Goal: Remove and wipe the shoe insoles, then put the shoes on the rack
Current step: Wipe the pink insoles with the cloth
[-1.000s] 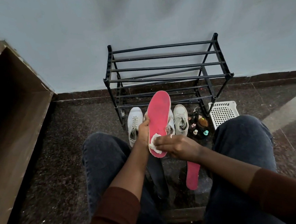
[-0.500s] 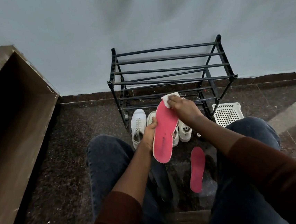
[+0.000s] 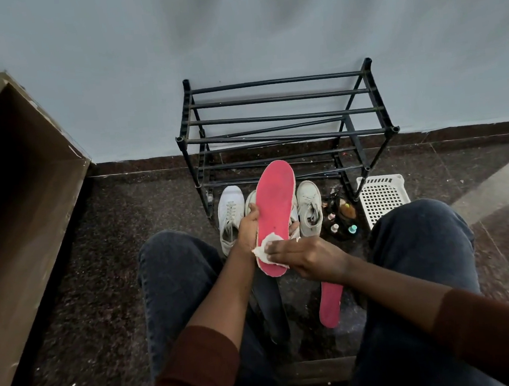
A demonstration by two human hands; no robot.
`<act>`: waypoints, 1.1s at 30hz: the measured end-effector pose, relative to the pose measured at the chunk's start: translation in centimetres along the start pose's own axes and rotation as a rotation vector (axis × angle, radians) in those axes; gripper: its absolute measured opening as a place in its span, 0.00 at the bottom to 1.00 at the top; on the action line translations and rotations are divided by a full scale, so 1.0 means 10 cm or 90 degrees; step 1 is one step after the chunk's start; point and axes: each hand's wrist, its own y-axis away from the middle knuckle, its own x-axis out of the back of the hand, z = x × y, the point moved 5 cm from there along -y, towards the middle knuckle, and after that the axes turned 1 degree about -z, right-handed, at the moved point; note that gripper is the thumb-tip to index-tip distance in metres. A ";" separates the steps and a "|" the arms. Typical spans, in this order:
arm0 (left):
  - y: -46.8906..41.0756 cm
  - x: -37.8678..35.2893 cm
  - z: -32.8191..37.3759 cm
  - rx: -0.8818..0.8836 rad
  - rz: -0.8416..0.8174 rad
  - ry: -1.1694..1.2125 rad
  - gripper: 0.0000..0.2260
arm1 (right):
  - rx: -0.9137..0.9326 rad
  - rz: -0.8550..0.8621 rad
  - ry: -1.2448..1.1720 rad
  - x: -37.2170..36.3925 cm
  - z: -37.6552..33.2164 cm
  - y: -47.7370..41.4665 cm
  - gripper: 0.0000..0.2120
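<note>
Centre frame, the pink insole [image 3: 276, 218] stands up on end, toe at twelve o'clock, heel at six. Its face is flat pink with a pale rim and a few dark smudges and specks. The left hand [image 3: 248, 229] grips it from nine o'clock, fingers curled round the edge behind, thumb on the front. The right hand [image 3: 307, 254] comes in from three o'clock, fingers laid out flat, pressing a white cloth [image 3: 266, 247] on the heel end. Behind the insole, three white shoes [image 3: 309, 207] sit on the dark floor [image 3: 120, 236], laces loose, just in front of the black rack [image 3: 284, 127] at twelve o'clock. A second pink insole [image 3: 331, 305] lies flat on the floor at five o'clock, between the knees. At two o'clock: small bottles [image 3: 341, 220] and a white basket [image 3: 382, 197].
</note>
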 end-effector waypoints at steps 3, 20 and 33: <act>0.03 0.01 -0.01 0.016 -0.004 -0.023 0.31 | 0.045 -0.044 0.041 0.04 0.09 0.00 0.13; 0.10 0.08 0.04 -0.068 -0.001 0.005 0.26 | -0.398 0.139 0.057 0.14 0.49 -0.48 0.09; 0.02 0.19 0.19 -0.111 -0.064 0.075 0.31 | -0.169 0.062 0.049 -0.07 -0.14 0.21 0.10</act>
